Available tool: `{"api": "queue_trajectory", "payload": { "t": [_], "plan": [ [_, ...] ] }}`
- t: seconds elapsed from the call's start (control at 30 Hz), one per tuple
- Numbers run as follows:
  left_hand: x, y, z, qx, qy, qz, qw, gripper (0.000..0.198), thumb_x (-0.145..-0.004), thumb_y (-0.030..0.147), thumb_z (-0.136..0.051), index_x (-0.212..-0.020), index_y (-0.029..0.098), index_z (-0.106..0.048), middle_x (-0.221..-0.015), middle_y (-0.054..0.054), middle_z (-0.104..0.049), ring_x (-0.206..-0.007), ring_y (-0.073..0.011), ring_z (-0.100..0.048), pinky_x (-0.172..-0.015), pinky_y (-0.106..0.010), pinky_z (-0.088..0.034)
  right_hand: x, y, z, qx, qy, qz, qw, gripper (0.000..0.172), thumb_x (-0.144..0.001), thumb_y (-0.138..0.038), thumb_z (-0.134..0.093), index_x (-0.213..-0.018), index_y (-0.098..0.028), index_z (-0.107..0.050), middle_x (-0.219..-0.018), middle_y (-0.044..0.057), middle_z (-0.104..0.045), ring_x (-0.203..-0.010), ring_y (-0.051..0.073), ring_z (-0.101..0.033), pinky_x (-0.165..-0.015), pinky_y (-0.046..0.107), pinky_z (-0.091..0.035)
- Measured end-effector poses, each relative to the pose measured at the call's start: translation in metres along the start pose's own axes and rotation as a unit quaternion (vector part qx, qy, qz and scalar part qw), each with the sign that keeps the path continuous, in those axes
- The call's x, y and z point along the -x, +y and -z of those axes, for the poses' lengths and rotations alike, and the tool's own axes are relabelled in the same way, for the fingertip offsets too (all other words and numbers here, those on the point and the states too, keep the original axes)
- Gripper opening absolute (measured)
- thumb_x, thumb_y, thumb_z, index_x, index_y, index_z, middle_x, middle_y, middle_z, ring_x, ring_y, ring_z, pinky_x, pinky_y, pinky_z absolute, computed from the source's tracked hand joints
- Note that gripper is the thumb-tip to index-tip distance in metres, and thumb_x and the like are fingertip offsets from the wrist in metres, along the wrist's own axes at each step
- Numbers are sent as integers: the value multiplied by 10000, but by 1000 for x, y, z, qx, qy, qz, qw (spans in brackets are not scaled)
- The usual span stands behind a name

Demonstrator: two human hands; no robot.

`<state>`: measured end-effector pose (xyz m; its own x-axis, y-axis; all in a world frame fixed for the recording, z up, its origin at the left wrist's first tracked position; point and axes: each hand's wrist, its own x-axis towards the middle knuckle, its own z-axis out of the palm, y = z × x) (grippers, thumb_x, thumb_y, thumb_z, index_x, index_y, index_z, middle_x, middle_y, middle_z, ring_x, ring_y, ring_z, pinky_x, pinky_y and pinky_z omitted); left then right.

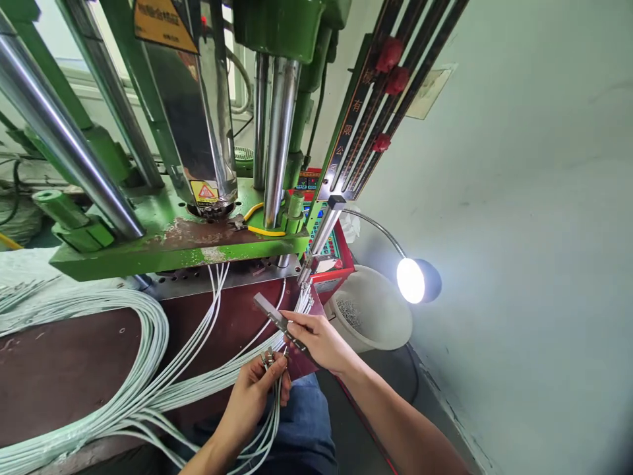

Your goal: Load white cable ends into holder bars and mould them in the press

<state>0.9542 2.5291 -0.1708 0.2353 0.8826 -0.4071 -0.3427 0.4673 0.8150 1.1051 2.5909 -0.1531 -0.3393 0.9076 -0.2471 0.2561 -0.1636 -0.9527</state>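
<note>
We see our left hand (257, 389) low in the middle of the view, over our lap, closed around a small bunch of pale cables (270, 429) whose metal-tipped ends (268, 358) stick up just above the fingers. Our right hand (316, 340) sits just beside and above it, gripping a slim grey metal tool (277, 318) that slants up and to the left; its lower end lies close over the cable ends, though we cannot tell whether it touches them. Both hands hover just off the near right corner of the dark brown bench top (74, 369).

Across that bench top a thick bundle of white cables (128, 336) sweeps in a wide loop from the left edge toward the hands, and more strands (217, 290) run up to the back edge under the green machine (168, 241). The machine's base plate overhangs the back of the bench, with polished steel columns (279, 132) rising from it and a yellow warning label (204, 192) near its middle.

Beyond the right edge of the bench stands a white bucket (383, 316) with small metal pieces inside. A lit gooseneck lamp (418, 280) hangs just above the bucket's rim, in front of the pale wall (519, 231). A red control box (332, 254) sits behind the bucket, beside the machine.
</note>
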Motion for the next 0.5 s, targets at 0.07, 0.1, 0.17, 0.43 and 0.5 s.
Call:
{"api": "queue_trajectory", "payload": {
  "t": [0.07,0.1,0.17,0.43,0.5],
  "plan": [
    [1,1,-2,4,-6,8,1000,378,-764,499,-700,-607,165,-618,-512,-12,-606,-443,-111,-504,-487,-241,-394,1,-5,-6,5,-5,15,1000,399,-906,-375,-550,-1212,-163,-694,-805,17,-692,-724,134,-608,-690,269,-509],
    [3,1,-2,3,-8,9,1000,383,-768,493,-697,-591,163,-614,-505,-14,-600,-441,-109,-499,-488,-240,-393,1,-7,-8,13,-10,23,1000,386,-904,-355,-551,-1207,-166,-699,-829,23,-705,-763,145,-621,-721,278,-513],
    [5,2,-3,0,-6,3,1000,394,-773,479,-692,-557,162,-601,-485,-11,-581,-428,-102,-481,-488,-238,-388,1,-11,-10,26,-25,31,999,376,-903,-331,-548,-1209,-176,-700,-857,28,-724,-793,156,-638,-755,290,-519],
    [9,1,-5,-7,25,-6,1000,352,-750,449,-717,-568,175,-590,-453,7,-564,-386,-99,-449,-450,-240,-349,1,-17,-12,57,-52,43,996,373,-895,-333,-542,-1200,-197,-708,-967,26,-747,-834,174,-657,-803,317,-524],
    [9,2,-6,-20,28,-11,999,352,-751,446,-718,-566,176,-588,-444,10,-558,-392,-100,-449,-464,-238,-343,2,-17,-13,65,-54,37,996,379,-896,-326,-537,-1208,-191,-704,-1003,28,-744,-848,177,-654,-830,322,-519]
  ]
}}
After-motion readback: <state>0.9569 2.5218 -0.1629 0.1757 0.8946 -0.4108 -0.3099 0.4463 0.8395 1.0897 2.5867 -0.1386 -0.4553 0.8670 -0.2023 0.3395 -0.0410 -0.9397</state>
